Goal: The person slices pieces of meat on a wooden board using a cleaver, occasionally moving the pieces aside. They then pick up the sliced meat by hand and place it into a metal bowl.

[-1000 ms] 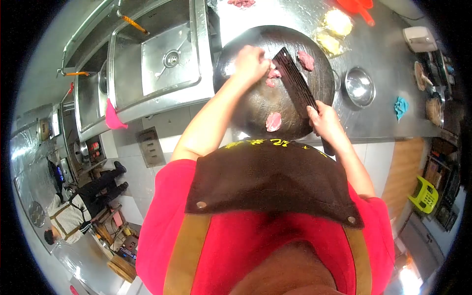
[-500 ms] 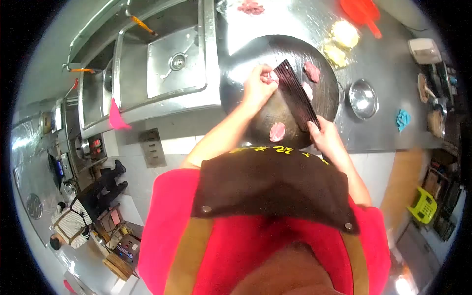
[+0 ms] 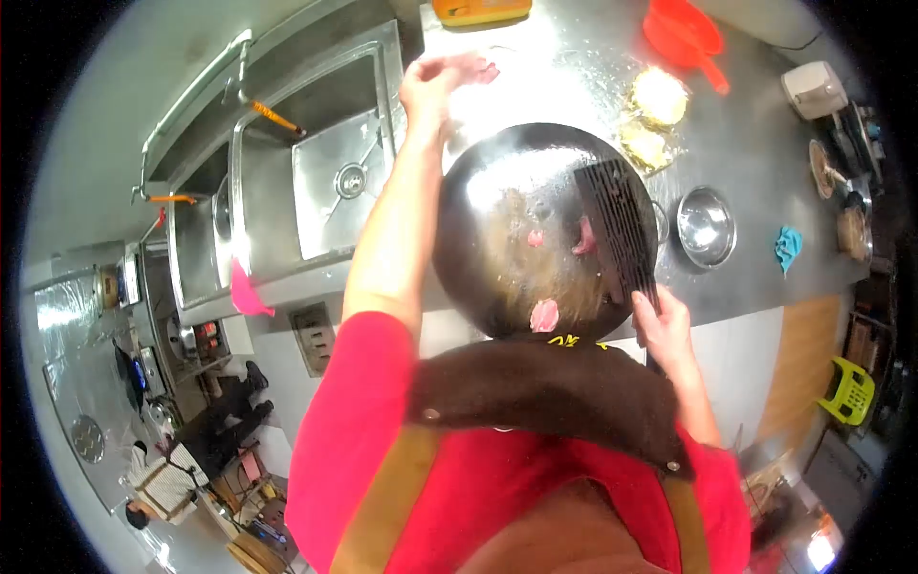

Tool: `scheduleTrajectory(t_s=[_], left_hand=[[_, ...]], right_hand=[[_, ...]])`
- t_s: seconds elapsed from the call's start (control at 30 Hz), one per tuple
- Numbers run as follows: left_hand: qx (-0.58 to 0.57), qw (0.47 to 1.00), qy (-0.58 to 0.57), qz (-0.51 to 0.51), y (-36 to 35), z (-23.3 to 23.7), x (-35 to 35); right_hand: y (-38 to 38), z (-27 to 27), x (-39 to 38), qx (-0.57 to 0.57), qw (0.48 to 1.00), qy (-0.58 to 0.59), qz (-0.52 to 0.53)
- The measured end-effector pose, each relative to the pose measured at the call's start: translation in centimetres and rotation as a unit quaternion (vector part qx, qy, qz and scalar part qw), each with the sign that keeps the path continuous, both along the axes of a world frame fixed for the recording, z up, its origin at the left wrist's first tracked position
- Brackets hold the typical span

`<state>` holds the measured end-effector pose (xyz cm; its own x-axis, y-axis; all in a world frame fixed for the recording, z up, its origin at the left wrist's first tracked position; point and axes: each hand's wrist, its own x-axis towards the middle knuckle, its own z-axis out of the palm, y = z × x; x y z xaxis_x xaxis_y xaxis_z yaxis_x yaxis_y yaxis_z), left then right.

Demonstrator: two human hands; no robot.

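Observation:
My left hand [image 3: 429, 88] is stretched out past the far left side of a round dark chopping board [image 3: 488, 253]. Its bent fingers are around pink raw meat [image 3: 485, 73] on the shiny metal counter; blur and glare hide the exact grip. With my right hand [image 3: 664, 323] I hold a broad dark cleaver [image 3: 617, 225] by its handle. The blade lies over the board's right part. Beside the blade is a piece of meat [image 3: 583, 235], partly covered by it. A small pink scrap [image 3: 535, 237] and a pale pink slice [image 3: 545, 315] also lie on the board.
A double sink [image 3: 277, 277] adjoins the counter on the left. Beyond the board are yellowish heaps [image 3: 660, 97], a red scoop-like colander [image 3: 684, 33] and an orange container [image 3: 481, 11]. A metal bowl [image 3: 707, 227] and blue cloth [image 3: 787, 248] are at right. Another person [image 3: 170, 483] is far left.
My left hand has left the board beside the blade and reached out to the meat beyond it. The cleaver has shifted right. The view has tilted, so the board appears lower.

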<state>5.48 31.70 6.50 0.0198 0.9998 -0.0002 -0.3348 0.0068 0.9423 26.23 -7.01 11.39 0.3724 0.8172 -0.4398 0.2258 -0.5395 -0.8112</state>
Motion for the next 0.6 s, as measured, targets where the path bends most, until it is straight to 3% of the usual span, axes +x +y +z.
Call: scheduleTrajectory(t_s=[0.1,0.13,0.2,0.23,0.33,0.37,0.4,0.47,0.5,0.53,0.6], left_hand=[[0.091,0.946,0.310,0.024,4.7,-3.8,1.8],[0.169,0.873,0.453,0.071,5.9,-5.9,2.3],[0.334,0.833,0.439,0.029,8.2,-11.8,2.7],[0.328,0.845,0.419,-0.053,8.4,-12.8,3.0],[0.375,0.745,0.548,-0.068,7.5,-12.7,3.8],[0.416,0.663,0.616,-0.090,7.2,-11.6,3.7],[0.297,0.691,0.628,-0.201,6.4,-9.0,3.9],[0.377,0.751,0.528,-0.122,4.3,-8.1,3.2],[0.408,0.749,0.520,-0.045,2.5,-7.4,3.0],[0.440,0.732,0.519,-0.042,1.0,-6.0,2.4],[0.348,0.758,0.536,-0.129,-3.7,-5.7,1.5]], right_hand=[[-0.2,-0.1,-0.4,-0.021,1.000,-0.005,-0.012],[-0.4,-0.3,-0.3,-0.018,1.000,-0.006,-0.012],[-0.2,-0.4,-0.5,0.002,1.000,-0.020,-0.011],[-0.2,-0.4,-0.5,0.010,1.000,-0.026,-0.011],[0.3,0.3,-0.2,-0.005,0.999,-0.035,-0.014],[0.7,0.7,-0.1,-0.001,0.999,-0.028,-0.022],[1.0,1.3,0.1,-0.014,0.999,-0.022,-0.025],[0.9,1.3,0.9,-0.008,0.998,0.016,-0.060],[1.0,1.5,1.1,0.007,0.997,-0.003,-0.072],[0.9,1.6,1.6,0.011,0.997,0.003,-0.079],[0.5,1.5,2.3,0.021,0.995,0.004,-0.098]])
